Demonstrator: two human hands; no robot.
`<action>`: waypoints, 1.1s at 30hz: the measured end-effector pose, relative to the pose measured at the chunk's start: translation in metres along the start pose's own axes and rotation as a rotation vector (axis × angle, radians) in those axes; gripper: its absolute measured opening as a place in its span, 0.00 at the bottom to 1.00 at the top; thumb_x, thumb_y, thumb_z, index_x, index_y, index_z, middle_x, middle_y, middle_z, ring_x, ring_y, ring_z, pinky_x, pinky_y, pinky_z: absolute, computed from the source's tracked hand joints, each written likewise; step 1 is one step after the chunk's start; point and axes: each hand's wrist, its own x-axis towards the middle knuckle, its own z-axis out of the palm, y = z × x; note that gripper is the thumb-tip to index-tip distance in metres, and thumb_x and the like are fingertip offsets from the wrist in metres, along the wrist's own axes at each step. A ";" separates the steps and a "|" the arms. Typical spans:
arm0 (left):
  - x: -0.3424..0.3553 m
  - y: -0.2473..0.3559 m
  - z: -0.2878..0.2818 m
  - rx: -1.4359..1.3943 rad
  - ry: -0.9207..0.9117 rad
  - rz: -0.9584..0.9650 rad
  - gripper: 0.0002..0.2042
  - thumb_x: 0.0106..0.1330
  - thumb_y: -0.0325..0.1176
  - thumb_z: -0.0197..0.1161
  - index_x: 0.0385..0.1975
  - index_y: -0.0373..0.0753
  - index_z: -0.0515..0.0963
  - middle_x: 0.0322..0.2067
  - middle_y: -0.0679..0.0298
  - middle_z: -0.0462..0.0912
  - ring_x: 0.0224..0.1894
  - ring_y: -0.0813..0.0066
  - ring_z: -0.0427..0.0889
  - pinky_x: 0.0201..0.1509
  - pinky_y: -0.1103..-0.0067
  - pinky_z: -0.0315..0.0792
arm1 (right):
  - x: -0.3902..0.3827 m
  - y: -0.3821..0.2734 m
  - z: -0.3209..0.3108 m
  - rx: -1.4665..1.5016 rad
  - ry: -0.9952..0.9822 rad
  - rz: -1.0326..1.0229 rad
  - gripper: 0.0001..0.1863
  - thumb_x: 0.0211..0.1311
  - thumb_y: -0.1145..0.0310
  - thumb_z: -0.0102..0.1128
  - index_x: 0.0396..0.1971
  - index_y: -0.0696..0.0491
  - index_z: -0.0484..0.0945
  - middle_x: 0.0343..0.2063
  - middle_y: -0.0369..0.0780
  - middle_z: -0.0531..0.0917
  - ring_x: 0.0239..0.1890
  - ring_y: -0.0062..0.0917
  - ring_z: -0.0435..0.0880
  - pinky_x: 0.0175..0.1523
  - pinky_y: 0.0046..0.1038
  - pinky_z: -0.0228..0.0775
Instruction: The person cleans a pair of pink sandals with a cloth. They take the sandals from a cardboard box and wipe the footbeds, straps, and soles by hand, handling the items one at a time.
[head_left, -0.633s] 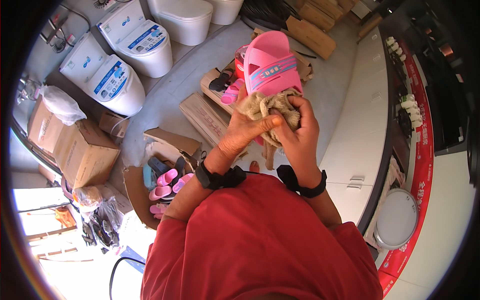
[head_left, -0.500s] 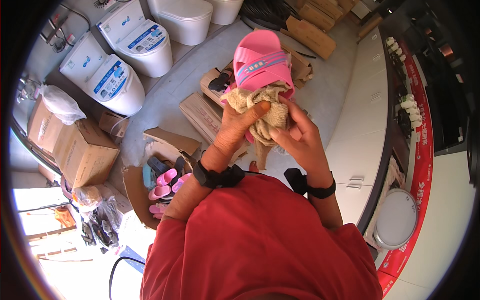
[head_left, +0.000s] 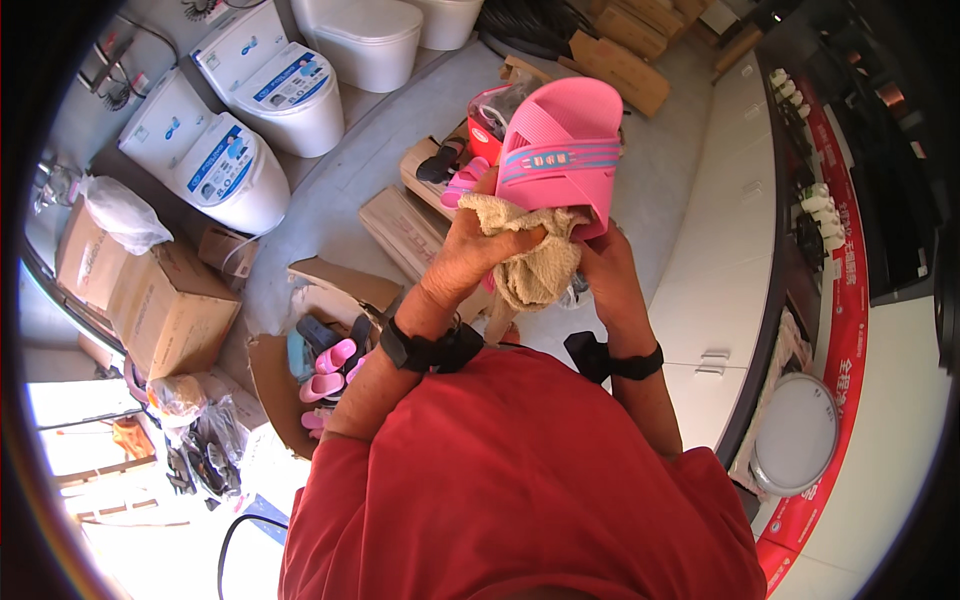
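Note:
A pink slipper (head_left: 562, 140) with a blue-striped strap is held up in front of me, its toe pointing away. My left hand (head_left: 480, 245) is closed on a tan cloth (head_left: 538, 270), which is bunched against the slipper's near end. The thumb lies over the cloth, and part of the left fingers is hidden behind it. My right hand (head_left: 610, 268) grips the slipper's near right edge, with its fingertips partly out of sight underneath.
Pink and dark slippers (head_left: 330, 370) fill an open carton (head_left: 268, 385) at the lower left. More slippers (head_left: 465, 182) lie in a box beyond my hands. Toilets (head_left: 220, 170) line the far left; a white cabinet (head_left: 700, 270) runs along the right. Closed cartons (head_left: 170, 310) stand left.
The slipper has moved right and slightly nearer, its strap now facing up more squarely. My right hand has shifted from the cloth to the slipper's edge. The cloth hangs lower.

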 end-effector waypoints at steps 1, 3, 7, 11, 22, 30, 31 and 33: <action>0.000 0.000 -0.001 0.051 -0.033 0.012 0.34 0.49 0.27 0.66 0.57 0.35 0.59 0.47 0.63 0.72 0.50 0.74 0.70 0.54 0.77 0.66 | 0.001 0.004 -0.004 -0.001 -0.042 0.075 0.19 0.58 0.71 0.54 0.50 0.58 0.69 0.44 0.36 0.76 0.46 0.19 0.74 0.51 0.23 0.65; 0.001 0.007 0.002 0.081 -0.053 -0.026 0.34 0.49 0.27 0.66 0.57 0.35 0.59 0.47 0.63 0.72 0.50 0.74 0.70 0.54 0.77 0.66 | 0.002 0.009 -0.007 -0.002 -0.081 0.150 0.20 0.58 0.70 0.55 0.50 0.58 0.69 0.46 0.37 0.75 0.47 0.19 0.74 0.51 0.24 0.65; 0.003 0.020 0.012 0.095 -0.054 -0.133 0.36 0.46 0.30 0.69 0.57 0.34 0.59 0.47 0.63 0.70 0.50 0.74 0.69 0.54 0.77 0.65 | 0.001 0.011 -0.002 0.114 -0.049 0.077 0.20 0.57 0.67 0.56 0.49 0.58 0.69 0.46 0.37 0.75 0.47 0.20 0.74 0.52 0.24 0.65; 0.008 -0.005 -0.004 0.558 0.130 0.225 0.38 0.41 0.33 0.72 0.55 0.35 0.61 0.46 0.60 0.69 0.50 0.67 0.69 0.53 0.73 0.65 | 0.005 0.020 0.005 0.004 0.057 0.026 0.19 0.58 0.68 0.56 0.49 0.58 0.70 0.44 0.37 0.77 0.45 0.21 0.75 0.51 0.24 0.66; 0.000 0.000 0.006 1.108 -0.042 0.591 0.21 0.44 0.25 0.66 0.41 0.39 0.71 0.39 0.55 0.69 0.39 0.55 0.71 0.43 0.70 0.69 | 0.012 0.025 0.000 -0.033 0.240 -0.153 0.15 0.58 0.71 0.58 0.44 0.58 0.71 0.37 0.37 0.78 0.38 0.18 0.77 0.42 0.21 0.70; 0.012 0.020 -0.040 0.689 0.512 0.475 0.15 0.53 0.22 0.56 0.42 0.37 0.69 0.35 0.66 0.75 0.37 0.81 0.73 0.41 0.84 0.69 | -0.002 -0.004 -0.020 0.002 0.217 -0.018 0.14 0.59 0.65 0.57 0.40 0.58 0.75 0.33 0.33 0.79 0.32 0.14 0.75 0.37 0.18 0.68; 0.015 0.024 -0.039 0.723 0.512 0.509 0.15 0.54 0.21 0.55 0.44 0.37 0.69 0.36 0.66 0.75 0.38 0.82 0.73 0.41 0.85 0.69 | -0.003 -0.002 -0.021 0.018 0.186 -0.002 0.14 0.59 0.65 0.57 0.41 0.58 0.75 0.33 0.33 0.79 0.32 0.14 0.75 0.37 0.18 0.68; 0.026 0.030 -0.021 0.574 0.378 0.500 0.16 0.56 0.20 0.54 0.45 0.38 0.69 0.37 0.66 0.75 0.39 0.83 0.72 0.42 0.85 0.69 | -0.006 0.004 -0.017 0.017 0.168 0.016 0.14 0.59 0.65 0.58 0.41 0.58 0.75 0.33 0.33 0.79 0.33 0.14 0.75 0.38 0.18 0.67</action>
